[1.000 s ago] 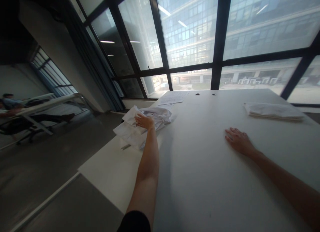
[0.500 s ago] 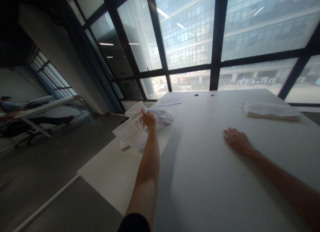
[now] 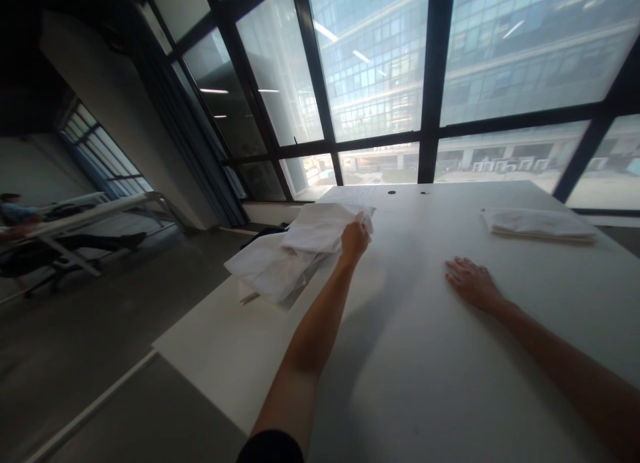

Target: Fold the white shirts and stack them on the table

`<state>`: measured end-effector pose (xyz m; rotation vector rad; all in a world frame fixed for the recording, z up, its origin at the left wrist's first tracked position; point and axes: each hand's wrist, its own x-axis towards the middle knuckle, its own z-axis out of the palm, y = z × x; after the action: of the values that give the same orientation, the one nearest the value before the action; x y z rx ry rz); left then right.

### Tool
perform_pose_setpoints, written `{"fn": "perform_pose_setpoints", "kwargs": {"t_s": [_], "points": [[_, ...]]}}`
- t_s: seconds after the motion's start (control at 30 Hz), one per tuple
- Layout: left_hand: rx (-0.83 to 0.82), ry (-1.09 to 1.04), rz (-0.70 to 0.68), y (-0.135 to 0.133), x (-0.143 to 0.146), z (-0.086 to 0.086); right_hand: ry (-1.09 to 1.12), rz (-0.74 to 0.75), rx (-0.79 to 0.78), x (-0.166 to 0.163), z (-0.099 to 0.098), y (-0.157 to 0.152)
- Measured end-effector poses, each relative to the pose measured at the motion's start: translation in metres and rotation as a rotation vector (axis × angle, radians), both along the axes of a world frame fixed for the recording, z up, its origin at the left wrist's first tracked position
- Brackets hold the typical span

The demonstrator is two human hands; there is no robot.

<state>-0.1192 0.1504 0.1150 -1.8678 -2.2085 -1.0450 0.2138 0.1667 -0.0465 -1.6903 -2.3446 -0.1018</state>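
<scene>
My left hand (image 3: 354,239) is closed on a white cloth (image 3: 320,228) and holds it lifted above the left part of the white table (image 3: 410,356). Under and left of it lies a heap of more white cloth (image 3: 265,266) near the table's left edge. My right hand (image 3: 473,283) lies flat on the table with its fingers spread, holding nothing. A folded white cloth (image 3: 537,223) rests at the far right of the table.
Sheets of paper (image 3: 350,192) lie at the far edge of the table by the tall windows. Two small holes (image 3: 407,192) mark the table's far side. At the far left another person (image 3: 20,210) sits at a separate desk.
My left hand has gripped a white cloth from the heap, lifted it and drawn it to the right. My right hand has stayed flat on the table.
</scene>
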Motion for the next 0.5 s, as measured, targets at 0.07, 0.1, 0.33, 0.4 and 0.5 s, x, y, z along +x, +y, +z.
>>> {"fn": "perform_pose_setpoints", "kwargs": {"t_s": [0.07, 0.1, 0.33, 0.4, 0.5], "points": [[-0.064, 0.08, -0.121, -0.004, 0.03, -0.024, 0.0, 0.007, -0.002, 0.0, 0.001, 0.0], [-0.09, 0.116, -0.18, -0.007, 0.045, -0.038, 0.001, 0.01, 0.001, 0.0, 0.001, 0.0], [-0.091, 0.255, -0.619, -0.03, 0.112, -0.106, 0.0, 0.002, -0.002, -0.004, 0.005, -0.001], [-0.099, 0.254, -0.672, -0.032, 0.114, -0.108, 0.012, 0.004, -0.009, -0.004, 0.006, -0.001], [-0.112, 0.249, -0.736, -0.033, 0.11, -0.106, 0.079, -0.006, -0.008, -0.004, 0.009, -0.001]]}}
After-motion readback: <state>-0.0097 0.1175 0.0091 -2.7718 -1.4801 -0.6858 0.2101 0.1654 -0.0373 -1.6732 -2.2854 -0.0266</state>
